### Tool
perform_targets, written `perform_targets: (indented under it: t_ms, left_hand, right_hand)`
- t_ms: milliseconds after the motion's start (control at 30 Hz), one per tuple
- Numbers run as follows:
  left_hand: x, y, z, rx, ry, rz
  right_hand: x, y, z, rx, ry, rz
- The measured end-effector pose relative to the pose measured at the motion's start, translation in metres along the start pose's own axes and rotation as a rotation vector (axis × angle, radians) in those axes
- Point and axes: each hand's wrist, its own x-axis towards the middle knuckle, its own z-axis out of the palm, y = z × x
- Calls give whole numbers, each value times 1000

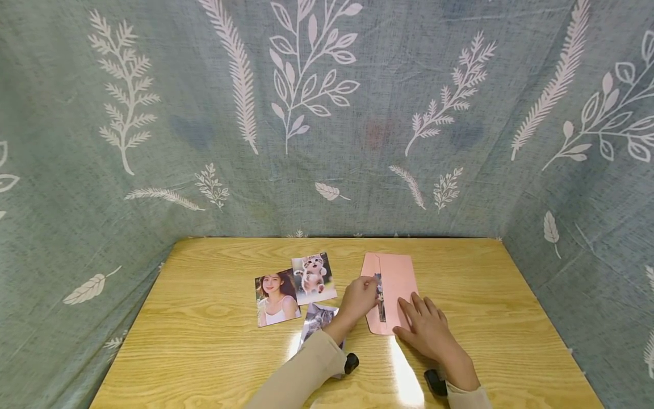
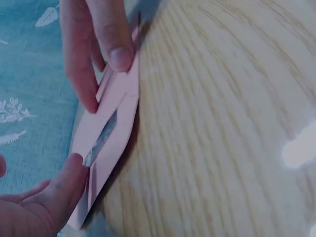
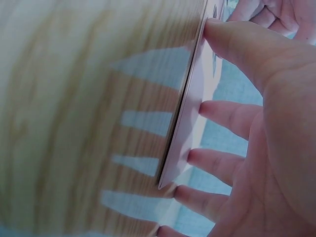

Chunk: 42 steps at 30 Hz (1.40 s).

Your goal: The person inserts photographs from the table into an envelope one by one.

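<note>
A pink envelope (image 1: 403, 272) lies on the table with its long slot on the left side. A dark strip of a photo (image 1: 381, 312) shows in that slot. My left hand (image 1: 359, 298) reaches over from the left with bent fingers and pinches the photo at the slot. In the left wrist view, one left fingertip meets the slot beside the photo (image 2: 104, 134). On the envelope's lower right part, my right hand (image 1: 429, 328) rests with fingers spread. The right wrist view has its thumb and fingertips along the envelope's edge (image 3: 185, 133).
Left of the envelope lie a portrait photo (image 1: 276, 301) of a person in white, a kitten photo (image 1: 314, 278) and a grey cat photo (image 1: 315, 319) partly under my left forearm. A leaf-patterned cloth (image 1: 327, 142) hangs behind the wooden table (image 1: 204, 341) and along both sides.
</note>
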Motion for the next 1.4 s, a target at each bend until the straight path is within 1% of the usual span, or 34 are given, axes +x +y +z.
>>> perform_targets:
  t_ms: [167,233,333,533,667,833,967,1067,1167,1400]
  left_hand:
    - [5,-1,0,-134,-2,-87]
    - [7,-3,0,-177,-4,-108]
    - [9,-3,-1,-206,-9,-122]
    - [9,1,-1,-184,-12,-113]
    - [11,3,0,-168,-6,-125]
    - [11,2,1,-158,-2,-130]
    - [12,0,3,-152,-10,-116]
    - [12,-1,4,-149,-16,-109]
    - [11,-2,5,-149,-15,-111]
    - [10,-2,5,-151,-25,-97]
  right_hand:
    - [0,-1,-1,5,-12,7]
    - [0,-1,-1,7,-18,12]
    - [0,-1,-2,10,-23,18]
    - [0,-1,-4,12,-26,4]
    - [0,1,-5,17,-12,-7]
    - [1,2,-6,24,-3,-14]
    - [2,3,-5,33,15,-21]
    - [2,4,-5,58,52,-42]
    - [1,5,-5,95,72,-66]
    - [1,3,-6,158,57,-63]
